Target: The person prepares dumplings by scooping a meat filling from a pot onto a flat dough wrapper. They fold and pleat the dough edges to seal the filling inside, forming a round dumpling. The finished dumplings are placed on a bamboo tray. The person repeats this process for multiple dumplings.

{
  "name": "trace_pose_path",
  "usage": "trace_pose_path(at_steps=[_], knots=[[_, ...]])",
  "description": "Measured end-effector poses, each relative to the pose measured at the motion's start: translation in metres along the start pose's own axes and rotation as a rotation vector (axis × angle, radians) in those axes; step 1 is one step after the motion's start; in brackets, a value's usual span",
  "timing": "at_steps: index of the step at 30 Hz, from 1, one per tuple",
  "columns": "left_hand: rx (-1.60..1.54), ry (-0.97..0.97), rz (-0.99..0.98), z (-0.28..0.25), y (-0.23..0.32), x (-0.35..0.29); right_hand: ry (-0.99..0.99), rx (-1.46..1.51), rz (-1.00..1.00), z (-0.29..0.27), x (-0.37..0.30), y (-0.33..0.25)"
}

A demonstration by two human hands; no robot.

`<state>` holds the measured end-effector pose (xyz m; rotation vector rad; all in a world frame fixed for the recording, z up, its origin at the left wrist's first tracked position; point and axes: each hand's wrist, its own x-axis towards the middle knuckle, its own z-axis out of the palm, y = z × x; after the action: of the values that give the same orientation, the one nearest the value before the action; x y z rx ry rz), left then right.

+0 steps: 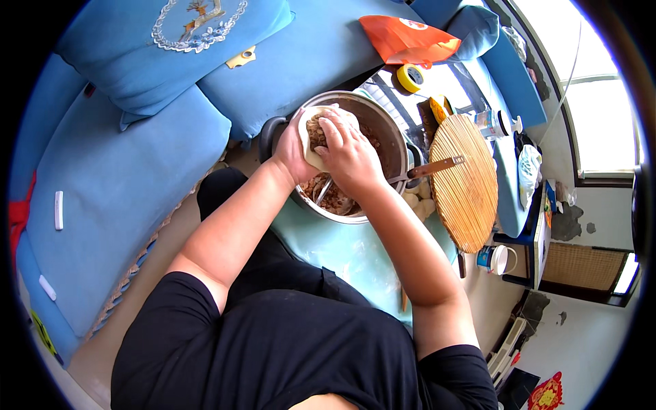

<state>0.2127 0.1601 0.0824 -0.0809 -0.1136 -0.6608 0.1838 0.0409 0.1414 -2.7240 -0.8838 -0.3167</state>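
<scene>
Over a large metal pot (394, 119) I hold a round dough wrapper (311, 159) topped with brown minced filling (316, 131). My left hand (290, 152) cups the wrapper from below and the left side. Across its right side lies my right hand (354, 156), its fingers bent onto the dough and filling. Exactly how the right fingertips grip the dough is hard to make out. More brown filling (337, 199) sits in the pot under my hands. A utensil with a wooden handle (437, 167) rests over the pot's right rim, its metal end reaching inside.
Pale dough pieces (422, 203) lie right of the pot, partly under a round slatted board (465, 184). The pot stands at a light green tabletop (342, 256). Beyond are yellow tape (410, 78), an orange bag (403, 42) and a blue sofa (130, 184). A white bucket (502, 260) stands right.
</scene>
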Motion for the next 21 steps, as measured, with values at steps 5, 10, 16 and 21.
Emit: trace_pose_path(at_steps=[5,10,16,21], knots=[[0.010,-0.160,0.012,0.008,-0.002,-0.005,0.142,0.179,0.073,-0.017,0.001,0.006],[0.025,-0.045,0.078,0.009,0.006,0.000,0.154,0.330,0.749,-0.014,-0.019,0.050],[0.091,0.161,0.162,0.013,0.009,-0.002,-0.848,0.098,0.663,0.033,-0.032,0.052],[0.090,0.140,0.114,0.021,0.003,0.004,-1.114,0.083,0.704,0.094,-0.038,0.051]])
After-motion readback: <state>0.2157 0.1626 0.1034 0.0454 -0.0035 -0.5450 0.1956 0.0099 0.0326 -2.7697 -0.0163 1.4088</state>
